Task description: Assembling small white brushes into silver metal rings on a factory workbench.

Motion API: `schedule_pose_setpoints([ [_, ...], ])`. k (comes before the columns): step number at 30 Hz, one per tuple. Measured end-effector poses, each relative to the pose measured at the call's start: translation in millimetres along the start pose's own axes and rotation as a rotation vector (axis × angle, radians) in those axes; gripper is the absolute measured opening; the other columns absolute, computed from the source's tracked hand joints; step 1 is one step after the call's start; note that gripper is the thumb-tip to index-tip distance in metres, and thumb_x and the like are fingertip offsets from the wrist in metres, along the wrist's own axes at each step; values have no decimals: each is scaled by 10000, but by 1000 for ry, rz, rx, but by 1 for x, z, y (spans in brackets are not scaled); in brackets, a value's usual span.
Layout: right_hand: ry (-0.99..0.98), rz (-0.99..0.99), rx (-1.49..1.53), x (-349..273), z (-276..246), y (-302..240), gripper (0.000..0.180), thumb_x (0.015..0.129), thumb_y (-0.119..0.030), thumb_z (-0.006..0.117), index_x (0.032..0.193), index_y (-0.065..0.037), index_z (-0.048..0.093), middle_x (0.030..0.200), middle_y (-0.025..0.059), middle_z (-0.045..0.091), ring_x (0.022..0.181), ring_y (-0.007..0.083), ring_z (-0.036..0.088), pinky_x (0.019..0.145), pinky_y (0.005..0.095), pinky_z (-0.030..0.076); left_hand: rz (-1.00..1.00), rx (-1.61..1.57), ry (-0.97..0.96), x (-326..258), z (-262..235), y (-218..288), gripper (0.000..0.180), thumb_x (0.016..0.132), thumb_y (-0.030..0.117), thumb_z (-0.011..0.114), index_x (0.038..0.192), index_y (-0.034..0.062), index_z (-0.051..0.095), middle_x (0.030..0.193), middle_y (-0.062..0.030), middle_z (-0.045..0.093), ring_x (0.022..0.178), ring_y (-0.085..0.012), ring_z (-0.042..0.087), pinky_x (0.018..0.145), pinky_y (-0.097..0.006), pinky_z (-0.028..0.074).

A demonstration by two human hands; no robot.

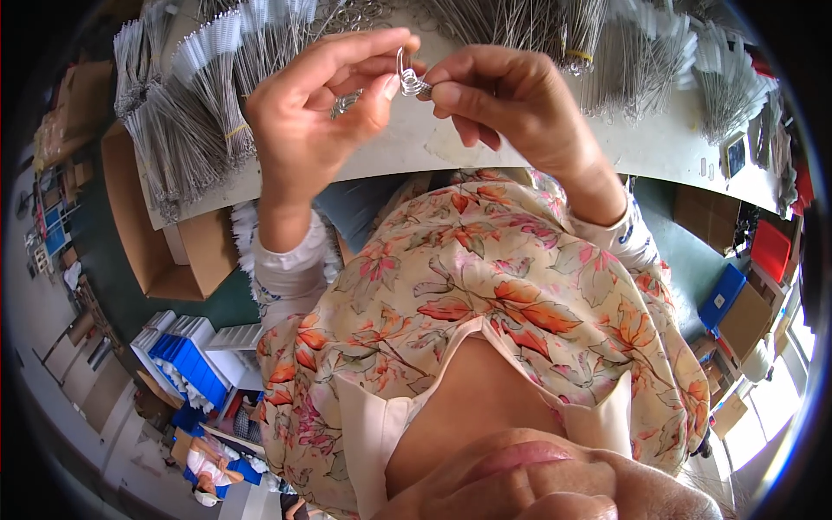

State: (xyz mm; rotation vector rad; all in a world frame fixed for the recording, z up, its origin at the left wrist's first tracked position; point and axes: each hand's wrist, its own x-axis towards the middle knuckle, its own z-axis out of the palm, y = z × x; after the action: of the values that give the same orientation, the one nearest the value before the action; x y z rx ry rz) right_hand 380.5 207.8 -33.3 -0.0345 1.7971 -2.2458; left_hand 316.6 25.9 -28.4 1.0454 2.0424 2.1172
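Above the table's near edge, my left hand (316,108) and my right hand (511,95) meet over a small cluster of shiny wire rings (411,83). My left thumb and fingers are closed around one side of the cluster, and one ring stands up by the fingertips. From the other side my right thumb and forefinger pinch its end. More wire loops (347,102) show inside my left palm, partly covered by the fingers. What else my right fingers cover is hidden.
Bundles of thin wire-handled brushes with white bristles (208,61) lie on the pale table (399,143), left and right. Loose rings (364,13) lie at the back. An open cardboard box (199,260) stands at lower left, with blue and white crates (191,360) beyond. Another person (208,464) sits farther off.
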Motion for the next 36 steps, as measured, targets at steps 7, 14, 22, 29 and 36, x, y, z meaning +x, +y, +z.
schedule_pose_setpoints([
  [7, 65, -641, -1251, 9, 6, 95, 24, 748, -95, 612, 770, -93, 620, 827, 29, 606, 740, 193, 595, 602, 296, 503, -237, 1375, -195, 22, -71, -88, 185, 780, 209, 650, 838, 38, 612, 791, -107, 606, 728, -250, 604, 634, -343, 508],
  [14, 426, -577, -1311, 68, -63, 25, 91, 800, -148, 579, 823, -78, 632, 802, 64, 622, 728, 248, 610, 630, 326, 503, -21, 1512, -121, 8, -75, -103, 119, 760, 170, 610, 771, 52, 606, 778, -92, 590, 759, -283, 604, 628, -385, 498],
  [22, 333, -7, -1502, 110, -87, 17, 255, 711, -312, 569, 862, -128, 661, 865, 110, 648, 818, 318, 612, 699, 411, 488, -198, 941, 143, 16, -93, -101, 155, 796, 180, 610, 825, 28, 593, 796, -108, 612, 708, -223, 590, 653, -303, 457],
  [29, 393, -297, -1072, 106, -88, 11, 170, 768, -173, 593, 902, -102, 671, 766, 63, 658, 697, 143, 611, 632, 272, 480, -352, -318, 348, 52, -86, -57, 89, 910, 113, 484, 913, 34, 524, 776, -56, 590, 615, -125, 595, 576, -272, 516],
  [36, 902, -637, -343, 12, -190, -57, 258, 861, -159, 479, 951, 66, 566, 864, 111, 584, 641, 170, 567, 604, 284, 505, -418, 1024, 451, 12, -194, -46, 387, 817, 400, 579, 982, 54, 636, 839, -94, 652, 713, -209, 597, 656, -324, 459],
])
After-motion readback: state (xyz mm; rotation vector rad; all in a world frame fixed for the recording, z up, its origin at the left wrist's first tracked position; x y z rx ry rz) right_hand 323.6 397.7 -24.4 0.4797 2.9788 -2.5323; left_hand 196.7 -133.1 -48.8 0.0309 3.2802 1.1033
